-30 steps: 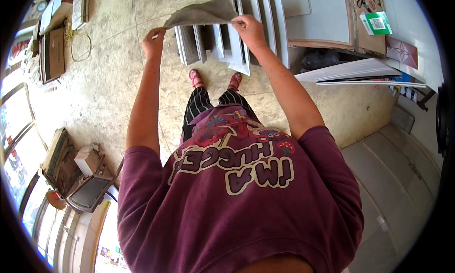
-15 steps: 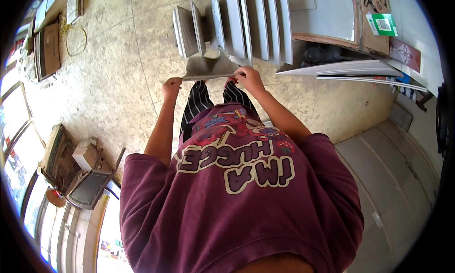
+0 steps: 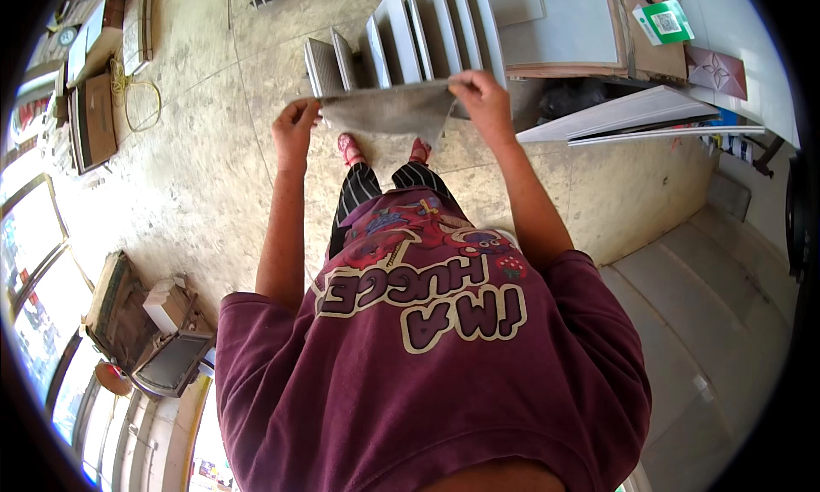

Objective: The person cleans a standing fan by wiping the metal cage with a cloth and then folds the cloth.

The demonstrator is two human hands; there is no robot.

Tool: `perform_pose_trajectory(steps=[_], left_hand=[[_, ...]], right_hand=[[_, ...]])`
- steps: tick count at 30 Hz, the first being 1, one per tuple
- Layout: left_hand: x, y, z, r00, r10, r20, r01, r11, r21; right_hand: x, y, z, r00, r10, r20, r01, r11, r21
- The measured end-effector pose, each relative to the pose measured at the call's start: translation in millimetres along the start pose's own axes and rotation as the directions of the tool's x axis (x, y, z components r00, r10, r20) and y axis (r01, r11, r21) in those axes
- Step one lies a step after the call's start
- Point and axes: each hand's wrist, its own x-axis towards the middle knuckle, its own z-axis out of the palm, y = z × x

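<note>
A thin grey cloth (image 3: 384,109) is stretched between my two hands, its lower part hanging loose and blurred. My left hand (image 3: 295,126) pinches its left corner. At the other upper corner, my right hand (image 3: 483,99) grips the edge between thumb and fingers. Just beyond the cloth stands a row of upright tile-like panels (image 3: 421,39), set apart like leaves in a rack; the cloth covers the bottoms of some. My feet in pink shoes (image 3: 348,149) show below the cloth.
Flat panels (image 3: 632,120) lean at the right beside a dark plastic bag (image 3: 571,97). A green card (image 3: 664,22) lies on the board at the upper right. To the left are a chair (image 3: 175,364), cardboard boxes (image 3: 96,120) and a coiled yellow cord (image 3: 143,103).
Both my hands have risen and moved apart, lifting the cloth and spreading it wider. My shoes have come into sight beneath it.
</note>
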Motion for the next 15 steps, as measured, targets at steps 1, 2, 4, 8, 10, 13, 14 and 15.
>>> perform_pose_trajectory(steps=[1,2,4,8,10,13,14,15], left_hand=[[4,17,8,0.999,0.044,0.012,-0.043,0.999,-0.026],[8,33,15,0.996,0.088,0.023,-0.087,0.995,-0.052],[17,56,29,0.988,0.147,0.036,-0.145,0.987,-0.068],[31,68,64,0.972,0.218,0.09,-0.208,0.971,-0.115],[38,60,84,0.971,0.202,0.131,-0.187,0.975,-0.118],[43,32,114,0.977,0.108,0.183,-0.088,0.99,-0.114],[44,20,124,0.978,0.063,0.199,-0.039,0.992,-0.124],[43,7,134,0.976,0.057,0.209,-0.037,0.994,-0.098]], right_hand=[[11,-6,-8,0.998,-0.044,-0.034,0.044,0.999,0.005],[24,-10,-18,0.994,-0.088,-0.068,0.089,0.996,0.01],[44,-15,-36,0.98,-0.152,-0.128,0.149,0.988,-0.031],[62,-28,-66,0.952,-0.194,-0.237,0.194,0.981,-0.02],[68,-19,-79,0.942,-0.195,-0.274,0.192,0.981,-0.037],[65,12,-86,0.923,-0.177,-0.343,0.161,0.984,-0.075],[61,26,-88,0.93,-0.152,-0.334,0.121,0.986,-0.113],[54,40,-90,0.936,-0.127,-0.327,0.08,0.985,-0.153]])
